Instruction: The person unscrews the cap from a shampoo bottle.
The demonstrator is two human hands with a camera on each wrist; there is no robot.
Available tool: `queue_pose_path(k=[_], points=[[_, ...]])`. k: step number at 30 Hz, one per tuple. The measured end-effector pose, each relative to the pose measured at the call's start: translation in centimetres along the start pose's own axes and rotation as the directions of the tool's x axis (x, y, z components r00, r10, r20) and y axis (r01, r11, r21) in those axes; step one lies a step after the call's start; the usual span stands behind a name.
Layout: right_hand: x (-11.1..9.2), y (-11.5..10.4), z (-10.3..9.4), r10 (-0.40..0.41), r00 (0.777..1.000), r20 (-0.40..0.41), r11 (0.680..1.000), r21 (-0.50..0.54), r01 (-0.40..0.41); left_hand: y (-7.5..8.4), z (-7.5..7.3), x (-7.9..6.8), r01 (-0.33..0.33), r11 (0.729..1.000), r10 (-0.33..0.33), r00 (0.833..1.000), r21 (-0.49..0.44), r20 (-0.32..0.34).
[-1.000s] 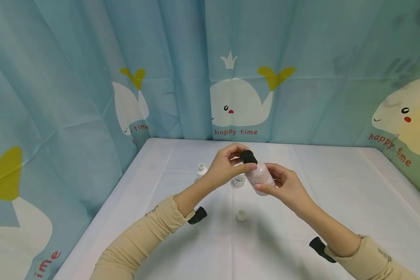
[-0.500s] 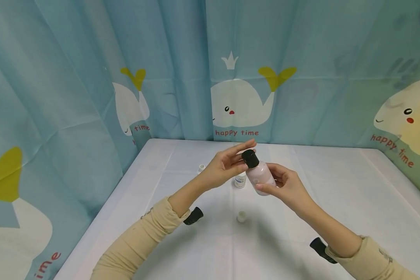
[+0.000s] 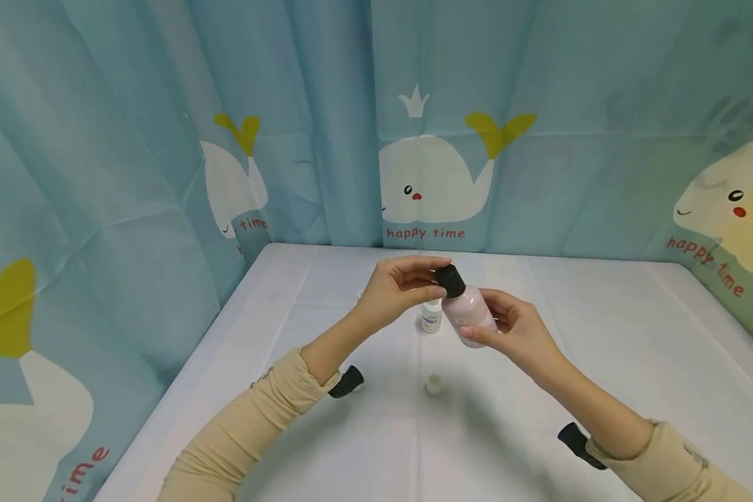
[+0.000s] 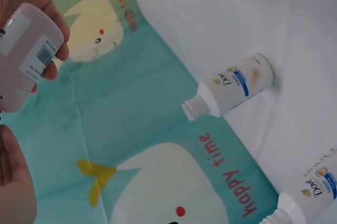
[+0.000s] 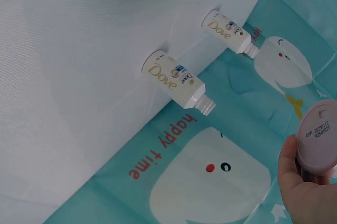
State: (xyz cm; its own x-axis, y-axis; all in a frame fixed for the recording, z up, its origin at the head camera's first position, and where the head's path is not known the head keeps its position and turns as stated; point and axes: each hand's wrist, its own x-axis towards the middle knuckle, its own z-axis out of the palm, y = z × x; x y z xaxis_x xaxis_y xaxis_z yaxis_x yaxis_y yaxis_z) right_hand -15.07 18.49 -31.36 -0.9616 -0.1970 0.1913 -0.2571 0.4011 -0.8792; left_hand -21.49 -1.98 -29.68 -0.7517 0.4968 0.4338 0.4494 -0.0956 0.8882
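Note:
My right hand point(image 3: 521, 335) holds a pink lotion bottle point(image 3: 467, 314) above the table, tilted with its top toward the left. Thumb and fingers of my left hand point(image 3: 385, 293) pinch the bottle's black cap point(image 3: 450, 280), which sits on the neck. In the right wrist view the bottle's base point(image 5: 320, 137) faces the camera and bears printed digits. A barcode label shows on its side in the left wrist view, where the cap is mostly cut off.
Two uncapped white Dove bottles point(image 5: 176, 79) point(image 5: 226, 32) stand behind the hands; in the head view my left hand hides most of one. A small whitish cap point(image 3: 434, 383) lies on the white table point(image 3: 489, 446). A whale-print curtain point(image 3: 326, 139) rises beyond the table.
My left fingers have come off the black cap, spread out, and closed round it again. My right hand keeps holding the pink bottle in nearly the same place.

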Motion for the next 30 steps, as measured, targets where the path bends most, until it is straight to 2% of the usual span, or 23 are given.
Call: queue_pose_path(k=[5, 11, 17, 22, 26, 30], points=[[0.02, 0.02, 0.01, -0.016, 1.000, 0.001, 1.000, -0.001, 0.016, 0.27, 0.41, 0.01, 0.004, 0.999, -0.001, 0.998, 0.047, -0.061], [0.03, 0.03, -0.04, -0.025, 1.000, 0.008, 0.999, 0.029, 0.025, 0.54, 0.84, 0.20, 0.016, 0.996, -0.012, 0.999, 0.083, -0.047], [-0.04, 0.13, 0.00, -0.023, 1.000, 0.007, 0.999, 0.027, 0.023, 0.76, 0.89, 0.43, 0.080, 0.991, -0.072, 0.995, 0.107, -0.075], [-0.08, 0.17, 0.13, -0.018, 1.000, 0.006, 1.000, 0.020, 0.018, 0.58, 0.83, 0.47, 0.114, 0.986, -0.107, 0.992, 0.119, -0.071], [-0.10, 0.13, 0.23, -0.011, 1.000, 0.009, 1.000, 0.027, 0.010, 0.43, 0.70, 0.33, 0.126, 0.986, -0.122, 0.992, 0.108, -0.042], [-0.13, 0.07, 0.28, -0.011, 1.000, 0.013, 0.999, 0.035, 0.011, 0.29, 0.18, 0.00, 0.065, 0.998, -0.066, 0.995, 0.026, 0.073]])
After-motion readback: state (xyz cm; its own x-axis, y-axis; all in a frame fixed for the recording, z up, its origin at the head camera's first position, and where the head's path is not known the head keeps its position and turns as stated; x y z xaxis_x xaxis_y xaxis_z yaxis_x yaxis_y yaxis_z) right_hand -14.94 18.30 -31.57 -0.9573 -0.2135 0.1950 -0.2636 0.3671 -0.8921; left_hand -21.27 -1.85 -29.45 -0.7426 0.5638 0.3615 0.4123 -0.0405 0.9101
